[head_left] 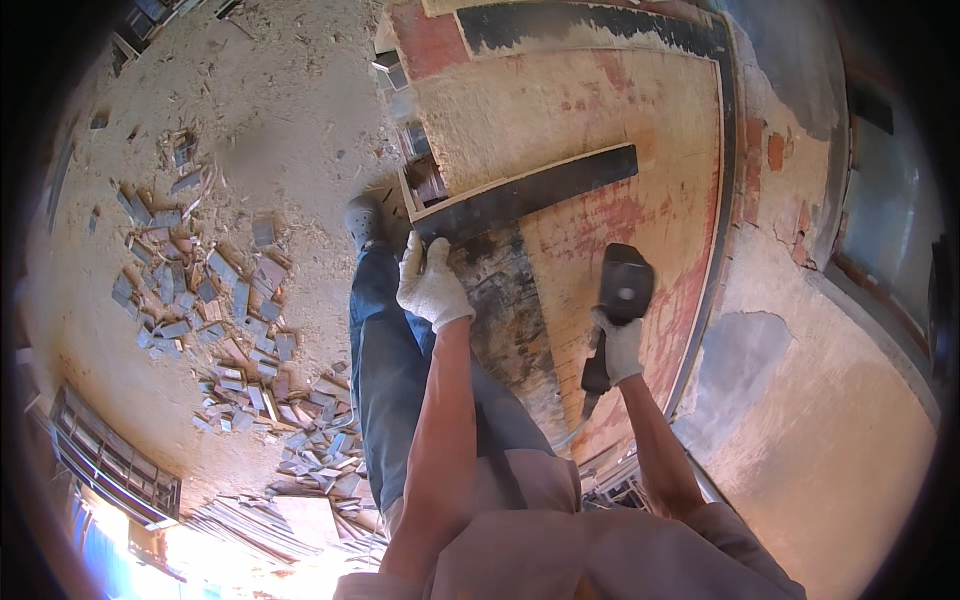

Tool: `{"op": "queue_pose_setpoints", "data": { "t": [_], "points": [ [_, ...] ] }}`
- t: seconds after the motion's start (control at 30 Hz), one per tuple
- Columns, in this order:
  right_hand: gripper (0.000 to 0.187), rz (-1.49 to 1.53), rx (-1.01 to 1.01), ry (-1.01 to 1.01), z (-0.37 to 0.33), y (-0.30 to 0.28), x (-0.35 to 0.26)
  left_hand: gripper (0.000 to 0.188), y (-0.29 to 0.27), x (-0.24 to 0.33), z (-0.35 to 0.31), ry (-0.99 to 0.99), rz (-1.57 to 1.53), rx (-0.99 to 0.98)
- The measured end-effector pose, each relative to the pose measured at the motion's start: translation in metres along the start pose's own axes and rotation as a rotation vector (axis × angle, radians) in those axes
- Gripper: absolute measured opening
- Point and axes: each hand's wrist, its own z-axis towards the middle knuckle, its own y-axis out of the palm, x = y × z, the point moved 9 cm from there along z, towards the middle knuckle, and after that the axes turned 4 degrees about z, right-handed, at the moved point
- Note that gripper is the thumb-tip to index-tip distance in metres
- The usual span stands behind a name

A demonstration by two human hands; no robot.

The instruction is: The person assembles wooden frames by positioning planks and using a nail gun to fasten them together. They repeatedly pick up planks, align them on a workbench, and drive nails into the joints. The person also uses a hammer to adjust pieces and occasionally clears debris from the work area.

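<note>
A long, narrow board with a dark face and pale edge lies aslant across a large, worn sheet in front of me. My left hand, in a white glove, is at the board's left end, thumb and fingers against its corner. My gloved right hand is closed around a black power tool, held over the right part of the sheet. It resembles a nail gun; a thin hose shows near its lower end. The tool's working tip cannot be made out.
Many small wood offcuts are heaped on the dusty floor to my left. Thin strips lie behind them, near a slatted rack. A patched plaster wall rises close on the right. My shoe stands beside the sheet's left edge.
</note>
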Motion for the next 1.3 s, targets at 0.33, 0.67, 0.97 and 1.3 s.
{"op": "queue_pose_setpoints", "data": {
  "t": [0.33,0.67,0.97,1.3],
  "points": [
    [0.025,-0.542,-0.418,-0.814,-0.070,0.101,-0.043,0.042,0.001,0.008,-0.002,0.010,0.061,0.007],
    [0.075,-0.986,-0.763,-0.397,-0.046,0.148,-0.004,0.034,0.003,0.004,0.000,0.102,0.074,-0.010],
    [0.070,-0.916,-0.630,-0.592,-0.077,0.137,-0.030,0.031,-0.003,0.004,0.000,0.147,0.054,-0.080],
    [0.046,-0.895,-0.483,-1.131,-0.102,0.133,-0.041,0.029,-0.071,0.016,0.060,0.229,0.286,-0.068]
  ]
}}
